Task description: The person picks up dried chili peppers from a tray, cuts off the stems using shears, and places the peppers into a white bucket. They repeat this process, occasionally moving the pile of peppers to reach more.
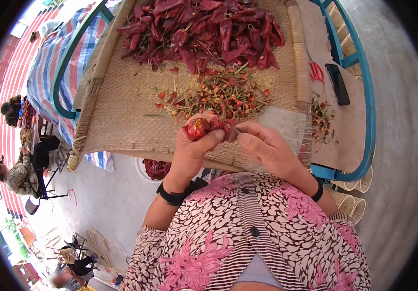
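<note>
My left hand (189, 150) is closed around dried red chili peppers (198, 128), and the cut-looking end of one shows its orange-yellow inside. At the other end of these peppers, the fingers of my right hand (267, 148) are pinched together. A small dark, greyish bit shows at those fingertips, too small to name. Both hands are just over the near edge of a woven mat (121, 104). Beyond them lies a loose heap of pepper stems and caps (223, 94). Farther back is a big pile of whole dried red peppers (204, 29).
Red-handled scissors (316, 71) and a black phone (337, 84) lie on cardboard at the right, near more stem scraps (321, 119). A blue metal frame (368, 97) edges the stand. Below the mat sits a tub of peppers (156, 169). Other people (22, 177) sit at the left.
</note>
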The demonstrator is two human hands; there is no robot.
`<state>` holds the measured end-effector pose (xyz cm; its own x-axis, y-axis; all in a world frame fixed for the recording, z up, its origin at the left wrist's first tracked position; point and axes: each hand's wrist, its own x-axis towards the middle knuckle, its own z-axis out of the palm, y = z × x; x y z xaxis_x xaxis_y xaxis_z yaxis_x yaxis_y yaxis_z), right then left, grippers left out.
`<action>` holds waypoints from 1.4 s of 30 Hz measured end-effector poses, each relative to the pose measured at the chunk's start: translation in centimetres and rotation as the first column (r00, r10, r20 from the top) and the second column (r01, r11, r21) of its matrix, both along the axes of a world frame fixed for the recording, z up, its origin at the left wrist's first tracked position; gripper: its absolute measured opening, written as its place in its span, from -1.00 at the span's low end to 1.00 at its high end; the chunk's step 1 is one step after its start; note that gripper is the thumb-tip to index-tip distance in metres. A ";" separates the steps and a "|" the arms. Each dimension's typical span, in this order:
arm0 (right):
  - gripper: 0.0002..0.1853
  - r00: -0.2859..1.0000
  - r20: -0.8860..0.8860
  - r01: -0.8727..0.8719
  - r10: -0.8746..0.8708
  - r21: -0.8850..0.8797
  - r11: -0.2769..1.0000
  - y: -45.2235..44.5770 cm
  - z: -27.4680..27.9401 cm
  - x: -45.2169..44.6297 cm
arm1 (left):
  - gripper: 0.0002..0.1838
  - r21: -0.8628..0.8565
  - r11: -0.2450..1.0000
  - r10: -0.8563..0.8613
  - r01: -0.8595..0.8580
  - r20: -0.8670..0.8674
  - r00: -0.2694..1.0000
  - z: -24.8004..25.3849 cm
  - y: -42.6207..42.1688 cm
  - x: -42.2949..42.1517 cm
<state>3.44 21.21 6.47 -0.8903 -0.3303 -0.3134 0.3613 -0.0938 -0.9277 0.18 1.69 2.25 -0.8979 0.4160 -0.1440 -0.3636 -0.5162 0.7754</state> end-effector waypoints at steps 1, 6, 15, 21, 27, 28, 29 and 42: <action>-0.64 0.983 -0.185 0.033 -0.006 0.146 0.989 0.0 -0.5 -0.1 | -0.80 -0.031 0.999 -0.011 0.011 -0.013 1.000 0.2 -0.5 0.0; -0.61 0.908 -0.407 0.121 0.102 0.487 0.865 -0.2 0.8 0.0 | -0.82 -0.182 0.976 0.111 -0.122 -0.072 0.991 1.3 -0.3 0.3; -0.58 0.887 -0.441 0.116 0.136 0.498 0.859 -0.2 0.4 0.0 | -0.79 -0.241 0.968 0.021 -0.073 -0.210 0.977 0.7 -0.3 0.2; -0.61 0.865 -0.464 0.134 0.191 0.580 0.804 -0.2 0.4 0.1 | -0.79 -0.327 0.939 -0.016 -0.109 -0.359 0.933 -0.5 -0.3 0.2; -0.64 0.997 -0.065 -0.034 0.040 0.097 0.995 -0.3 -0.5 0.4 | -0.82 -0.237 0.968 0.010 -0.087 -0.308 0.951 -0.7 -0.3 0.7; -0.64 0.990 0.120 -0.071 0.078 -0.065 0.995 0.2 -0.4 0.3 | -0.82 -0.206 0.975 0.017 -0.082 -0.301 0.954 -0.8 -0.3 0.8; -0.64 0.945 0.293 -0.076 0.143 -0.230 0.970 0.4 -0.3 0.2 | -0.83 -0.175 0.981 0.025 -0.079 -0.292 0.956 -0.9 -0.4 0.8; -0.63 0.987 0.099 -0.111 0.128 -0.166 0.980 0.0 0.0 0.6 | -0.82 -0.054 0.996 -0.083 0.073 -0.221 0.972 -0.6 -1.6 0.0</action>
<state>4.07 21.16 6.48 -0.8051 -0.4858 -0.3402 0.4763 -0.1878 -0.8590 0.15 0.04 1.62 -0.8745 0.4838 0.0353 -0.2172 -0.4556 0.8633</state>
